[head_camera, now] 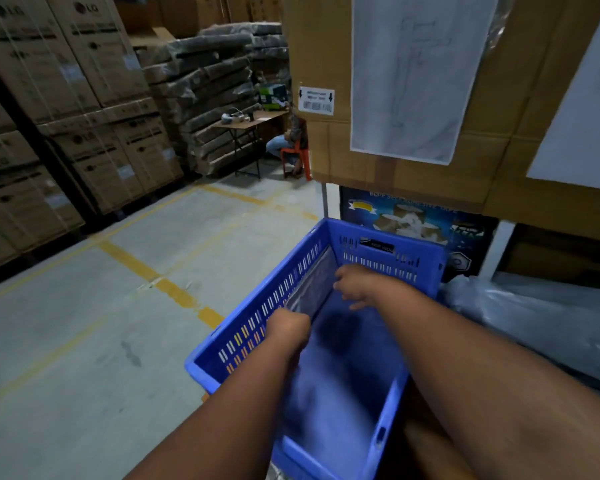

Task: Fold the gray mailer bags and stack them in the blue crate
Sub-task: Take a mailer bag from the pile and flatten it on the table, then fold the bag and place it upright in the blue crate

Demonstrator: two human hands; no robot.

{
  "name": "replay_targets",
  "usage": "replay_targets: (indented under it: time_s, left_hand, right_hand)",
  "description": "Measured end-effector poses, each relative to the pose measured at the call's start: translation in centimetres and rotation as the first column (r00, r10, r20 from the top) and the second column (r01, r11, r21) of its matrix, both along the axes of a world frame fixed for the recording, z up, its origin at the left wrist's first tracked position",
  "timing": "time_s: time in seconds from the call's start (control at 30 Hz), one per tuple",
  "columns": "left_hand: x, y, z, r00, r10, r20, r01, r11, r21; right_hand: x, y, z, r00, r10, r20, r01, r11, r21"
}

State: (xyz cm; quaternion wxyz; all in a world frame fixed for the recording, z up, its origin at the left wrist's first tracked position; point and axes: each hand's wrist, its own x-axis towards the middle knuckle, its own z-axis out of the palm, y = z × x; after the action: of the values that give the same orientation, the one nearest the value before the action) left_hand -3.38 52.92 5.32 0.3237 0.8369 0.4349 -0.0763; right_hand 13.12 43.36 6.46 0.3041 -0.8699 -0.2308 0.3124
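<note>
**Both hands inside crate, seating a mailer bag against the left wall**

Obs.: Blue slotted plastic crate sits low in front of the person. A thin gray plastic mailer bag lies inside it, against the crate's left wall toward the far corner. Left hand has fingers curled at the bag's near edge, apparently gripping it; contact is partly hidden by the knuckles. Right hand hovers over the bag's far end with fingers spread and relaxed, holding nothing.

Judgement: one hand anchors the near edge while the other is ready to press the far end flat, so the bag settles as a tidy layer. Crate floor is motion-blurred, so I cannot tell how many bags are stacked.

Surroundings: crumpled clear plastic sheeting just right of the crate; brown cardboard cartons stacked well apart at left; yellow floor line beside the crate. Crate walls confine the wrists.
</note>
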Motion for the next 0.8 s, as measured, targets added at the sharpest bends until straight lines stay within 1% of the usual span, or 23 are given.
replay_targets:
  time_s: [0.03, 0.07, 0.1, 0.13, 0.2, 0.23, 0.27, 0.3, 0.37, 0.43, 0.47, 0.53, 0.57, 0.6, 0.63, 0.73, 0.8]
  left_hand:
    - [-0.3, -0.5, 0.1, 0.999, -0.013, 0.048, 0.011, 1.000, 0.024]
    - [-0.4, -1.5, 0.8, 0.996, -0.002, 0.087, 0.002, 1.000, -0.001]
    - [-0.7, -2.8, 1.6, 0.986, -0.029, 0.163, 0.022, 0.999, 0.043]
    - [-0.9, -4.0, 2.6, 0.979, -0.055, 0.199, 0.036, 0.994, 0.099]
    - [-1.1, -6.8, 4.3, 0.955, -0.191, 0.227, 0.130, 0.957, 0.258]
    - [-1.3, -8.0, 5.0, 0.934, -0.303, 0.187, 0.212, 0.895, 0.393]
    - [-1.5, -9.1, 5.7, 0.908, -0.397, 0.133, 0.287, 0.822, 0.492]
    - [-1.8, -10.6, 6.4, 0.869, -0.486, 0.098, 0.355, 0.748, 0.560]
    - [-2.3, -13.6, 7.4, 0.799, -0.599, 0.049, 0.438, 0.636, 0.635]
    - [-2.7, -17.3, 8.0, 0.744, -0.668, 0.017, 0.469, 0.540, 0.699]
    - [-3.0, -19.1, 8.0, 0.703, -0.711, -0.002, 0.481, 0.473, 0.738]
    - [-3.8, -23.2, 7.8, 0.563, -0.827, 0.011, 0.511, 0.358, 0.782]
    - [-4.2, -25.2, 7.3, 0.483, -0.875, 0.038, 0.517, 0.320, 0.794]
    - [-4.5, -27.3, 6.6, 0.421, -0.905, 0.055, 0.528, 0.294, 0.797]
    - [-5.0, -29.5, 5.9, 0.385, -0.921, 0.055, 0.554, 0.279, 0.784]
    - [-6.0, -35.9, 3.5, 0.343, -0.939, 0.018, 0.659, 0.254, 0.708]
    - [-6.3, -40.0, 1.6, 0.305, -0.952, -0.031, 0.730, 0.213, 0.650]
  right_hand:
    - [-0.7, -0.8, 0.6, 0.986, 0.087, 0.139, -0.078, 0.995, -0.068]
    - [-1.3, -1.7, 1.1, 0.948, 0.168, 0.272, -0.132, 0.981, -0.143]
    - [-2.0, -2.8, 1.8, 0.895, 0.236, 0.379, -0.164, 0.963, -0.211]
    - [-2.6, -4.0, 2.5, 0.837, 0.297, 0.461, -0.191, 0.946, -0.263]
    - [-4.0, -7.6, 4.3, 0.724, 0.389, 0.570, -0.230, 0.915, -0.332]
    - [-4.6, -9.4, 5.2, 0.671, 0.411, 0.617, -0.236, 0.907, -0.348]
    - [-5.1, -11.2, 5.9, 0.630, 0.413, 0.658, -0.232, 0.908, -0.348]
    - [-5.7, -13.6, 6.5, 0.613, 0.401, 0.681, -0.214, 0.914, -0.346]
    - [-6.9, -18.7, 7.4, 0.636, 0.366, 0.680, -0.159, 0.923, -0.349]
    - [-8.3, -24.5, 7.7, 0.661, 0.326, 0.676, -0.094, 0.930, -0.356]
    - [-9.1, -27.5, 7.6, 0.655, 0.301, 0.693, -0.064, 0.936, -0.346]
    - [-10.5, -33.5, 7.0, 0.623, 0.268, 0.735, -0.021, 0.945, -0.327]
    - [-11.2, -36.3, 6.6, 0.618, 0.256, 0.743, 0.004, 0.945, -0.328]
    - [-12.0, -39.1, 6.1, 0.624, 0.240, 0.744, 0.033, 0.943, -0.332]
    - [-12.9, -41.7, 5.4, 0.638, 0.225, 0.737, 0.060, 0.939, -0.339]
    - [-15.5, -48.9, 3.1, 0.684, 0.155, 0.713, 0.151, 0.926, -0.346]
    - [-17.2, -53.1, 1.3, 0.720, 0.101, 0.687, 0.207, 0.913, -0.351]
